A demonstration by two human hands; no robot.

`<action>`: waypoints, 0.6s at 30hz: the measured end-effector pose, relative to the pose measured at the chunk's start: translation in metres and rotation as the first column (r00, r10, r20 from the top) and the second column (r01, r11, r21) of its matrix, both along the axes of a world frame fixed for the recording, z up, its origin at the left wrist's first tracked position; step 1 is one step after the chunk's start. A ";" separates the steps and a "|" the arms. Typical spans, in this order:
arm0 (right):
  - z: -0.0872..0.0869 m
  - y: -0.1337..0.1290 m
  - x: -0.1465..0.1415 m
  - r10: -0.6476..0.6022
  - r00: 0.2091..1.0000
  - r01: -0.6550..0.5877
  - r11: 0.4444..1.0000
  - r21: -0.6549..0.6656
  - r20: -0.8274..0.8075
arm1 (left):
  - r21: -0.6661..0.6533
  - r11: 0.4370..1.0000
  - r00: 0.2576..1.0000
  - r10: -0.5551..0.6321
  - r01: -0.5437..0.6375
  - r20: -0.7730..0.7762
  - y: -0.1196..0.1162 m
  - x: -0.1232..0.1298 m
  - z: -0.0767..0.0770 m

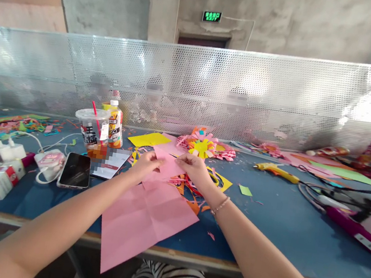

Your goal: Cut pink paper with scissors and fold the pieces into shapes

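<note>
Between my two hands is a small pink paper (167,166), held up above the table. My left hand (148,163) pinches its left side, and my right hand (193,166) grips its upper right edge with thumb and fingers. Below them a large creased pink sheet (147,222) lies with one corner hanging over the front edge. Behind my hands sit a yellow sheet (149,140) and a yellow and pink paper flower (202,146). Cut scraps in orange and red lie beside my right wrist.
On the left stand a plastic cup with a straw (91,131) and a bottle (115,125), near a phone (75,171) and chargers (50,162). To the right lie a yellow glue gun (277,171) and a purple power strip (357,232). A perforated metal screen (186,87) runs behind.
</note>
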State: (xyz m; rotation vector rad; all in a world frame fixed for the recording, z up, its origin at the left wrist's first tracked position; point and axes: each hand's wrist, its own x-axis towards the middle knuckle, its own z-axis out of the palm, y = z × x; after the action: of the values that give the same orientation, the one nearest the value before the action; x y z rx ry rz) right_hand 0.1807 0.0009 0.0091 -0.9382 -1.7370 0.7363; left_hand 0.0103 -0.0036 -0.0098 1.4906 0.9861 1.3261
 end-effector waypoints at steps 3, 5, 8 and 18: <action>0.003 -0.002 0.002 -0.010 1.000 0.010 1.000 0.023 0.010 | 0.017 0.998 0.975 -0.054 0.059 -0.215 -0.002 0.004 -0.004; 0.006 -0.004 0.003 -0.012 1.000 0.011 0.999 0.047 0.019 | 0.033 0.998 0.962 -0.040 0.051 -0.270 -0.002 0.005 -0.004; 0.008 -0.006 0.003 -0.016 0.999 0.012 0.997 0.077 0.048 | 0.018 0.996 0.969 -0.085 0.091 -0.234 -0.002 0.002 -0.001; 0.015 -0.005 0.014 -0.224 0.974 0.224 0.950 0.217 -0.026 | -0.031 0.999 0.968 -0.044 0.038 -0.247 -0.005 -0.002 0.005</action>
State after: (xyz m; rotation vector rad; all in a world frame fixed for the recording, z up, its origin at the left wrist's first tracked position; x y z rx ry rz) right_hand 0.1946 -0.0038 0.0242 -0.9617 -1.6383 0.3885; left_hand 0.0084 -0.0087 -0.0047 1.6763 1.1184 1.1117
